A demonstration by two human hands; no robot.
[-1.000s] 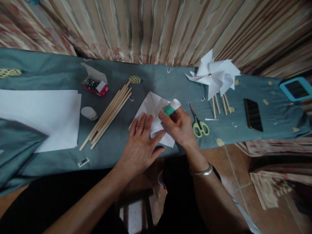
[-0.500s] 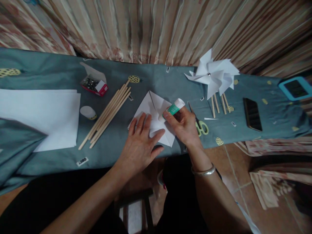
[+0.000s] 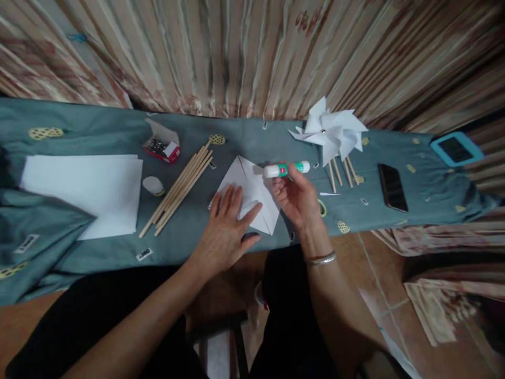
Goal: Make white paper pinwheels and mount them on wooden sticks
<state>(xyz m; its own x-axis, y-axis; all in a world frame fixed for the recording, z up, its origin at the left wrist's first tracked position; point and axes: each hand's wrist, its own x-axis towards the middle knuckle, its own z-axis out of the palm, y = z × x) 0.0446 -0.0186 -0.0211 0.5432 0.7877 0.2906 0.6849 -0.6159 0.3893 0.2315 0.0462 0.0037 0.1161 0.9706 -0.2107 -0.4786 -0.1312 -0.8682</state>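
Observation:
Under my left hand [image 3: 223, 231] lies a white paper square [image 3: 252, 181] with cut or creased lines running in from its corners. My left fingers are spread on its left part, pressing it to the cloth. In my right hand [image 3: 298, 197] is a green and white glue stick [image 3: 290, 169], pinched between thumb and fingers and held nearly level over the paper's right side. Its tip points left. Green-handled scissors [image 3: 322, 208] are mostly hidden behind my right hand.
Wooden sticks [image 3: 177, 192], an open box of pins [image 3: 161, 147], a white rounded object [image 3: 153, 186] and paper sheets [image 3: 84, 192] lie left. Right are white paper pinwheels [image 3: 331, 130] on sticks, a phone [image 3: 392, 187] and a blue-framed device [image 3: 456, 148]. Curtains [image 3: 236, 58] hang behind.
My right hand has lifted the glue stick off the paper's middle and turned it from slanted to nearly level. My left hand stays on the paper. The view has shifted slightly.

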